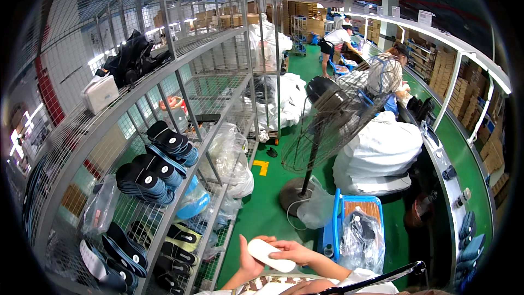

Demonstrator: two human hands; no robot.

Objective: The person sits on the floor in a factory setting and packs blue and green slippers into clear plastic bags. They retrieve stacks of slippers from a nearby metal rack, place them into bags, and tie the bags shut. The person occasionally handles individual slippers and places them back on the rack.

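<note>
A smooth white insole-shaped pad (267,252) is held low in front of me, between my two hands. My left hand (250,260) supports its left end, thumb pointing up and fingers partly hidden behind the pad. From the right, my right hand (295,252) grips the pad with its fingers laid across the top face. To my left, stacks of dark insoles (146,179) with blue edges and round white marks lie on a wire shelf, apart from both hands.
The metal wire rack (210,153) rises along my left. Ahead stand a pedestal fan (314,131) and large white sacks (376,153). A blue chair (337,213) holding a plastic bag is close on my right. A green conveyor (464,147) curves along the right; people work farther off.
</note>
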